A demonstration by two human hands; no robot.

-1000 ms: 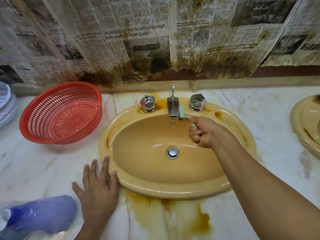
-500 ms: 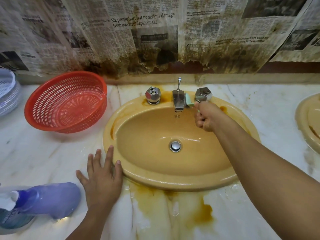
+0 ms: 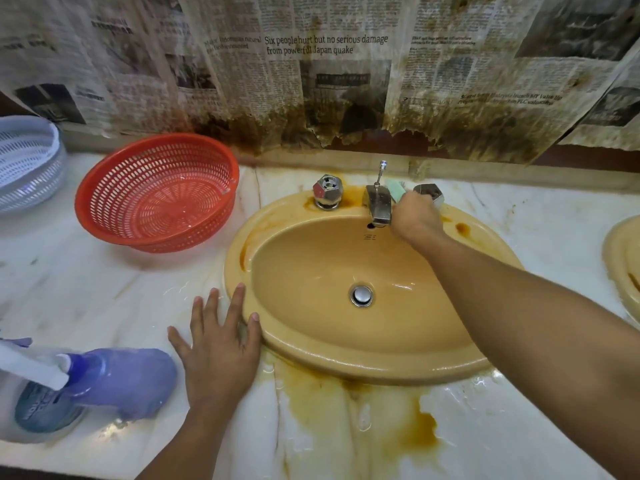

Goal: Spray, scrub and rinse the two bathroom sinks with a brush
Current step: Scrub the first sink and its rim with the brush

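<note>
A yellow oval sink (image 3: 311, 351) with rust stains is set in a marble counter. My right hand (image 3: 414, 216) grips a pale green brush (image 3: 396, 188), whose head pokes up between the chrome spout (image 3: 378, 206) and the right tap knob (image 3: 431, 192). The left tap knob (image 3: 327, 192) stands free. My left hand (image 3: 218, 344) rests flat on the counter, fingers spread, fingertips touching the sink's front-left rim. A purple spray bottle (image 3: 114, 379) lies at the lower left. The edge of a second yellow sink (image 3: 620, 268) shows at the far right.
A red plastic colander (image 3: 156, 192) sits left of the sink, with a white basket (image 3: 27, 161) beyond it at the left edge. Stained newspaper (image 3: 325, 64) covers the wall behind. Rusty water pools on the marble counter (image 3: 374, 420) in front of the sink.
My right hand has moved the brush up from under the spout to the gap between spout and right knob. The left hand stays put on the counter.
</note>
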